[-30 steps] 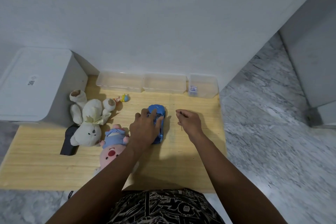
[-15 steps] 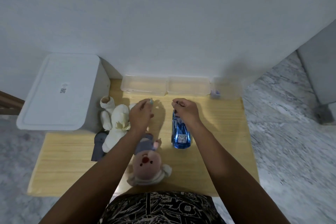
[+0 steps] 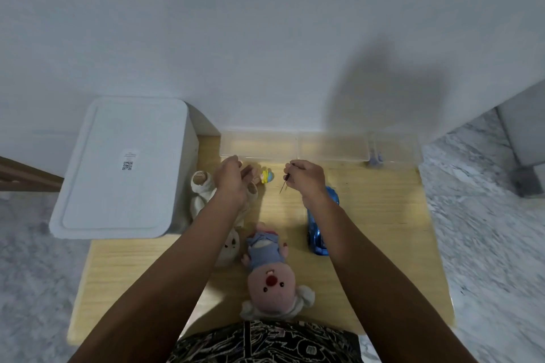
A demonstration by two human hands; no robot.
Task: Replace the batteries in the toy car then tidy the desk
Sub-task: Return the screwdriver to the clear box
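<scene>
The blue toy car (image 3: 318, 230) lies on the wooden desk (image 3: 383, 215), right of centre, partly hidden under my right forearm. Neither hand touches it. My right hand (image 3: 305, 178) hovers beyond the car's far end and pinches a thin dark screwdriver (image 3: 284, 186) that points down and to the left. My left hand (image 3: 233, 183) is raised over the white plush bear (image 3: 202, 194) with its fingers curled. Whether they pinch something small is not visible.
Three clear plastic boxes (image 3: 259, 146) line the wall; the right one (image 3: 395, 147) holds a small bluish item (image 3: 376, 158). A white lidded bin (image 3: 124, 168) stands at the left. A pink plush (image 3: 271, 277) lies near me, and a small yellow-blue toy (image 3: 267, 176) lies between my hands.
My left hand has let go of the car and lifted away over the bear. The car has turned and now lies under my right forearm. My right hand keeps the screwdriver.
</scene>
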